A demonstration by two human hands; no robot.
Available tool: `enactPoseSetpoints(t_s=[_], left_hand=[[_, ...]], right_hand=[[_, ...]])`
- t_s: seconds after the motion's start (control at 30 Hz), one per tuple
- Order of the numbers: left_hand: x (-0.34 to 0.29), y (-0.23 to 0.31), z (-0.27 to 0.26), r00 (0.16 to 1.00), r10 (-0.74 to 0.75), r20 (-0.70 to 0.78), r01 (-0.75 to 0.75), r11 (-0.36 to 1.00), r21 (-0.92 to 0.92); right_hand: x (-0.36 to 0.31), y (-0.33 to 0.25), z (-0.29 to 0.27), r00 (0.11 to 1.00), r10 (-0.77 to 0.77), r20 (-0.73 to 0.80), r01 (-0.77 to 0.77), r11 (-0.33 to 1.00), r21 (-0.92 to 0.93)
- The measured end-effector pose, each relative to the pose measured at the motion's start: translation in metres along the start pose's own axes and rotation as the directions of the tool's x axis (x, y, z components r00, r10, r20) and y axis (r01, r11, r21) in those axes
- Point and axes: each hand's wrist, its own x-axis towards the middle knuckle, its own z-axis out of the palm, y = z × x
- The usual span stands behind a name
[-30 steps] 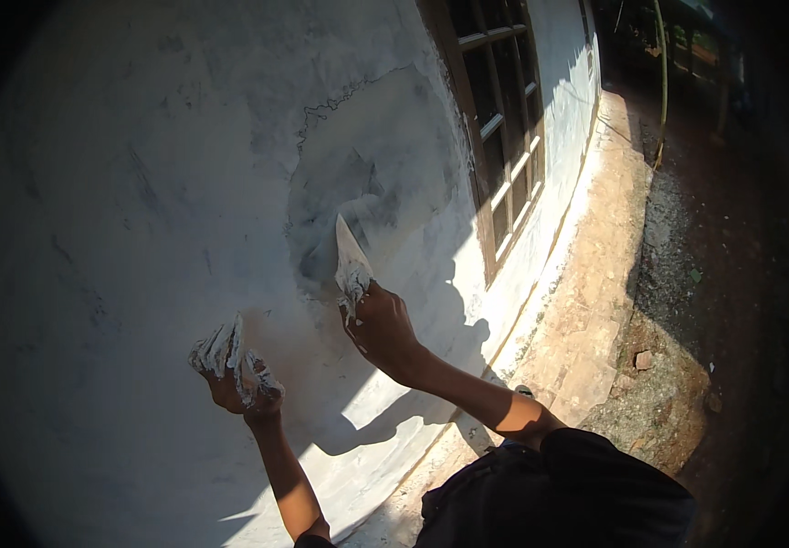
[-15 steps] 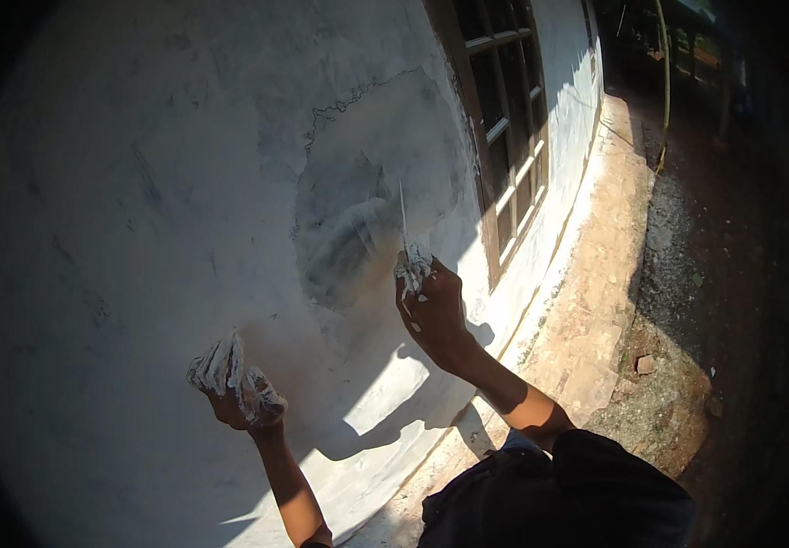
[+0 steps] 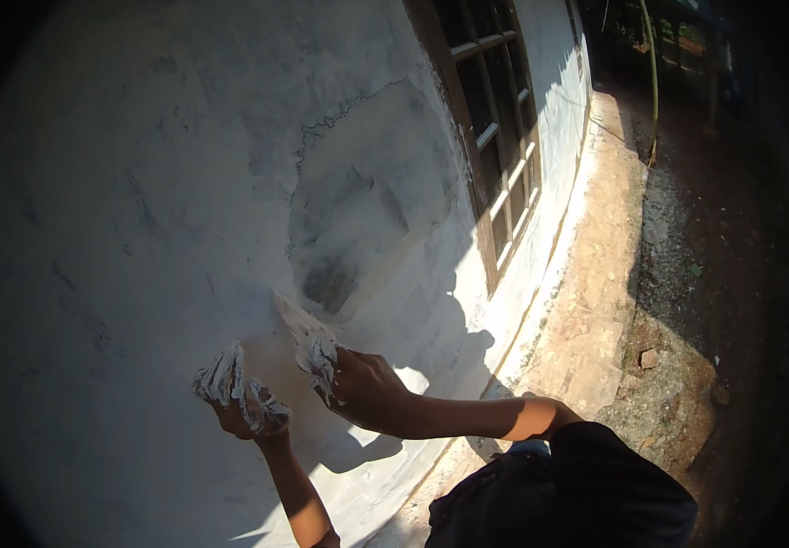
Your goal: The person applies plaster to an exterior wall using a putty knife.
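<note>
A putty knife (image 3: 296, 315) coated in white paste is gripped in my right hand (image 3: 362, 388). White paste also smears the fingers of that hand. The blade is at the wall, at the lower left of a rough-edged grey patch (image 3: 340, 201) on the pale wall (image 3: 184, 228). Just left of it, my left hand (image 3: 247, 411) is closed under a thick, ridged mass of white putty (image 3: 230, 374). The putty hides most of the left fingers, and whether a tool lies beneath it cannot be made out.
A window (image 3: 495, 137) with a brown frame and white bars is set in the wall to the right of the patch. Along the wall's foot runs a sunlit concrete ledge (image 3: 586, 292), with gravelly ground (image 3: 668, 384) and a small stone (image 3: 649, 359) beyond it.
My right hand has swung down and left with the putty knife, from the patch's right side to near my left hand. The blade has turned toward the wall. My left hand has hardly moved.
</note>
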Motion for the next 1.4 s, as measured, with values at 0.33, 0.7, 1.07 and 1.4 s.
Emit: enactPoseSetpoints(t_s=[0.33,0.7,1.07,1.4], left_hand=[[-0.006,0.002,-0.002,0.993,-0.115,-0.039,0.112,0.991,-0.077],[-0.002,0.001,0.005,0.987,-0.138,-0.076,0.134,0.989,-0.056],[-0.003,0.000,0.009,0.979,0.030,-0.203,-0.037,0.999,-0.030],[-0.011,0.003,-0.001,0.995,-0.039,-0.089,0.049,0.993,0.109]], right_hand=[[0.017,0.119,-0.026,0.900,0.316,-0.300,-0.364,0.924,-0.118],[-0.015,0.018,-0.004,0.965,0.167,-0.201,-0.146,0.982,0.119],[0.005,0.004,0.056,0.981,0.100,0.168,-0.049,0.959,-0.280],[-0.026,0.024,-0.041,0.962,0.235,-0.142,-0.215,0.966,0.140]])
